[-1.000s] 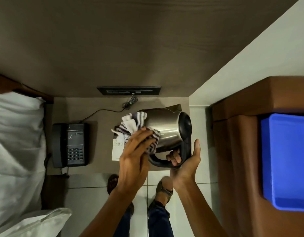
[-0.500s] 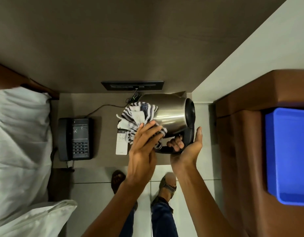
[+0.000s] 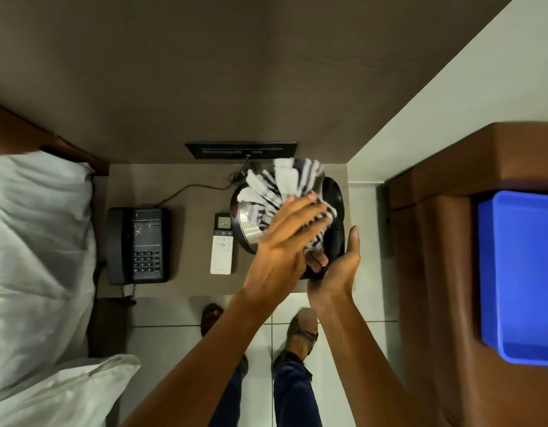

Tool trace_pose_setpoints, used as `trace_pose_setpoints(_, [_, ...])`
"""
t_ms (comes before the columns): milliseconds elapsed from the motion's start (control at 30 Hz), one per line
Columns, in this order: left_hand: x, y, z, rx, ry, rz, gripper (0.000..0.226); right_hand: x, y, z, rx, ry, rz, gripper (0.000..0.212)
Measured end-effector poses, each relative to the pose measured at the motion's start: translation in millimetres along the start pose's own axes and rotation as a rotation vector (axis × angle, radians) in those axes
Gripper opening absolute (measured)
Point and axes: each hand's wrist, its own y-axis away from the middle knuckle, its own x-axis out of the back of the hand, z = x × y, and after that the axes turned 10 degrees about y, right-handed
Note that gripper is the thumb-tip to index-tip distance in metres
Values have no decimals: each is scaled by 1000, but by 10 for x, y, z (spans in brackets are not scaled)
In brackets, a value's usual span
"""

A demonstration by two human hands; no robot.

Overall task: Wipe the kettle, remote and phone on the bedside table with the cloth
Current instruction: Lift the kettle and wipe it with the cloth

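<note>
Above the brown desk (image 3: 186, 282), right hand (image 3: 334, 272) grips the tilted steel kettle (image 3: 248, 226) by its handle; left hand (image 3: 282, 254) presses the striped cloth (image 3: 276, 192) flat. Risk: slippage onto the white remote (image 3: 222, 254) at 9 o'clock.

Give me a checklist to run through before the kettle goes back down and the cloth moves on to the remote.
1. Kettle held firmly: ok, the right hand grips its black handle.
2. Cloth in hand: ok, the left hand presses the striped cloth on the steel body.
3. Whole kettle wiped: cannot tell, the far side is hidden.
4. Bare spot on the bedside table to set it down: cannot tell, the kettle and hands hide the right end.
5. Remote reachable: ok, it lies flat just left of the kettle, uncovered.
6. Phone reachable: ok, at the table's left end, handset on its cradle.
</note>
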Motion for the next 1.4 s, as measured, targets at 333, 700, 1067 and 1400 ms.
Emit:
trace_pose_setpoints(333, [249, 58, -232, 215, 25, 209, 50, -31, -26, -20, 71, 93, 86, 57])
trace_pose_setpoints(700, [672, -408, -844, 659, 97, 17, 52, 367, 46, 155, 92, 223, 84, 60])
trace_pose_setpoints(1067, [821, 412, -1169, 1074, 231, 484, 33, 389, -306, 390, 261, 468, 292, 58])
trace_pose_setpoints(1400, [978, 845, -1363, 1120, 297, 488, 32, 380, -482, 751, 386, 388, 348, 43])
